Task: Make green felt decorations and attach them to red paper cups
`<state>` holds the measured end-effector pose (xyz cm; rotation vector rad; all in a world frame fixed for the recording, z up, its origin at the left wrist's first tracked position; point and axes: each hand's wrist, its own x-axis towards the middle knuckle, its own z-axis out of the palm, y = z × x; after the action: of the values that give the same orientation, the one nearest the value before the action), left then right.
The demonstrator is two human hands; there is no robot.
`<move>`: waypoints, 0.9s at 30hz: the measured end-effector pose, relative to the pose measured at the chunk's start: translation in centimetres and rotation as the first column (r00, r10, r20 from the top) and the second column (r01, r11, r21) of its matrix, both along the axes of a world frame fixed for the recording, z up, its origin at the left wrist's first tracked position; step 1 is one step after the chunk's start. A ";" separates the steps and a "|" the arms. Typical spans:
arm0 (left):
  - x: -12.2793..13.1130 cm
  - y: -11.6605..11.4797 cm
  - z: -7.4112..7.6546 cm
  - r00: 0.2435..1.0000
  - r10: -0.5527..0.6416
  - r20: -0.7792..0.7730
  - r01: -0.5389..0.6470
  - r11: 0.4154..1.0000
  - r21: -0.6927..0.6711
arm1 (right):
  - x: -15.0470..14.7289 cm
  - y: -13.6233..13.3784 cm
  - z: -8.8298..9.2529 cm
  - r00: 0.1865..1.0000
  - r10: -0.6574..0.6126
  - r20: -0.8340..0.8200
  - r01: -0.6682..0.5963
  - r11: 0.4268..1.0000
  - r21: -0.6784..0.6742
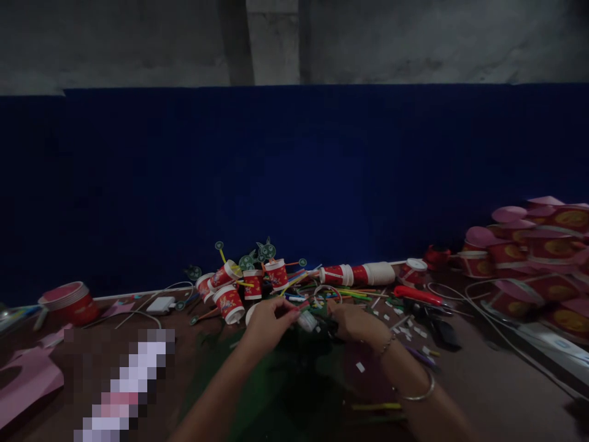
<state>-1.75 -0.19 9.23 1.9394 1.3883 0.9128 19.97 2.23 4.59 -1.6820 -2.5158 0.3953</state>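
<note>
- Pale translucent piece [307, 321]: one, the landmark for what follows, lying between the two hands above the bench.
- Blue wall panel [304, 178]: one, behind the piece.
- Bench [483, 380]: one, brown, beneath it.
- Heap of red and pink cups [529, 252]: one, far right of it, too dark to count singly.
- Hands: two. Left hand [269, 323], just left of the piece, thumb and index finger drawn close at its edge; I cannot tell whether they clamp it. Right hand [356, 323], just right, fingers curled; what they grip is too dark to tell.
- Lying row of nested cups [356, 274]: one, beyond it to the right.
- Upright cup stack [83, 307]: one, far left of it.
- Loose red cups [229, 304]: at least five, beyond it to the left.
- Red-handled tool [421, 296]: one, right of it.
- Bracelets [421, 396]: two, right of and nearer than it.
- White scraps [360, 367]: many, right of it.
</note>
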 end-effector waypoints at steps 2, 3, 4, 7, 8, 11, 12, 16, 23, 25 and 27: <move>-0.8 0.5 0.7 0.999 0.017 -0.028 -0.017 1.000 0.011 | 0.6 0.0 0.4 0.999 0.010 -0.042 -0.011 1.000 -0.012; -1.2 0.7 1.1 0.998 0.032 -0.054 -0.032 0.999 0.016 | 0.7 0.0 0.8 0.998 0.011 -0.055 -0.013 0.999 -0.034; -1.5 1.0 1.4 0.995 0.036 -0.088 -0.035 0.999 0.018 | 0.9 0.0 1.2 0.998 0.005 -0.063 -0.008 0.999 -0.053; -2.2 1.5 2.2 0.985 0.024 -0.172 -0.020 1.000 0.024 | 1.2 -0.5 2.7 0.998 -0.045 -0.052 0.038 0.993 -0.114; -2.4 1.7 2.4 0.981 0.008 -0.193 -0.005 1.000 0.016 | 1.3 -0.7 3.2 0.997 -0.061 -0.049 0.054 0.989 -0.134; -3.1 2.1 2.8 0.972 -0.054 -0.229 0.055 0.998 -0.002 | 1.6 -1.3 4.5 0.994 -0.055 -0.099 0.037 0.984 -0.173; -3.3 2.2 2.8 0.970 -0.068 -0.235 0.068 0.998 -0.007 | 1.7 -1.4 4.8 0.991 -0.040 -0.127 0.016 0.983 -0.180; -3.9 2.6 2.7 0.963 -0.102 -0.250 0.098 0.995 -0.027 | 1.9 -1.8 5.5 0.970 0.009 -0.244 -0.045 0.989 -0.141; -3.7 2.2 2.5 0.971 -0.099 -0.216 0.119 0.990 0.080 | 0.8 -2.7 6.6 0.940 0.141 -0.309 -0.164 0.985 -0.047; -3.6 2.0 2.7 0.972 -0.108 -0.210 0.132 0.986 0.104 | 1.0 -2.9 6.7 0.941 0.126 -0.312 -0.151 0.987 -0.056; -3.7 1.9 2.9 0.974 -0.113 -0.195 0.138 0.984 0.115 | 1.6 -2.9 6.8 0.950 0.077 -0.301 -0.106 0.991 -0.081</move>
<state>-5.44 1.68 12.09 2.2333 1.3193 0.7926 21.58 -0.67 11.37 -1.4118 -2.3893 0.7309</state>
